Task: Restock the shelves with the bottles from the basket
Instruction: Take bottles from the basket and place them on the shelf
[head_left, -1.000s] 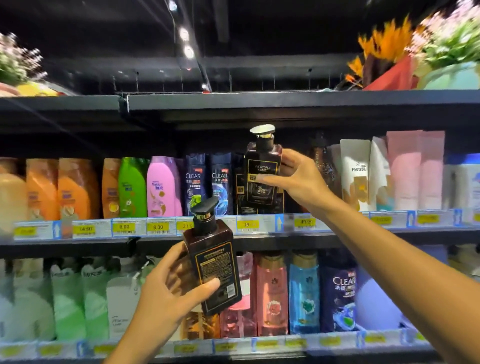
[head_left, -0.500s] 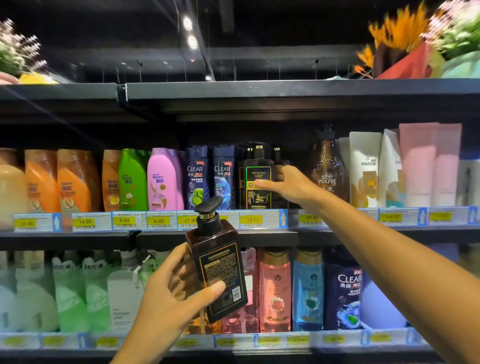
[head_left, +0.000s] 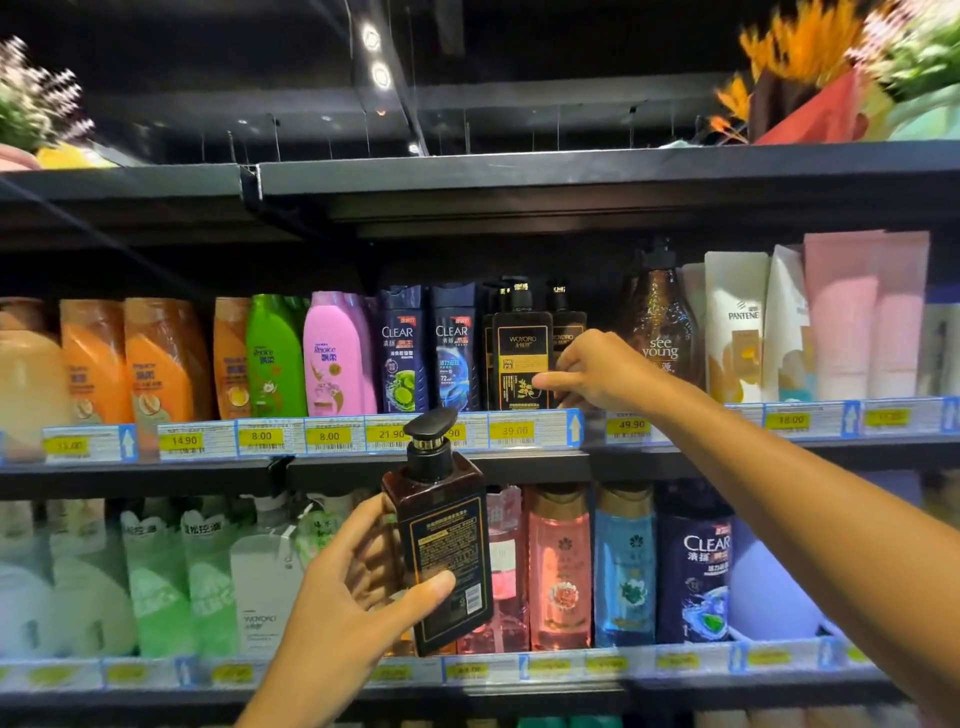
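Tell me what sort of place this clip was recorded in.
Most likely a shop's hair-care aisle. Yellow price tags run along the shelf edge, branded shampoo bottles such as CLEAR stand in facing rows, and the left hand holds a dark pump bottle ready to shelve.

Held pump bottle (head_left: 441, 540): dark brown w/ black cap, black label w/ gold border & txt. Shelved WOYORO bottle (head_left: 521, 358): black, gold label. Price tags (head_left: 511, 430) yellow on white/blue strip; shelves (head_left: 571, 171) black.
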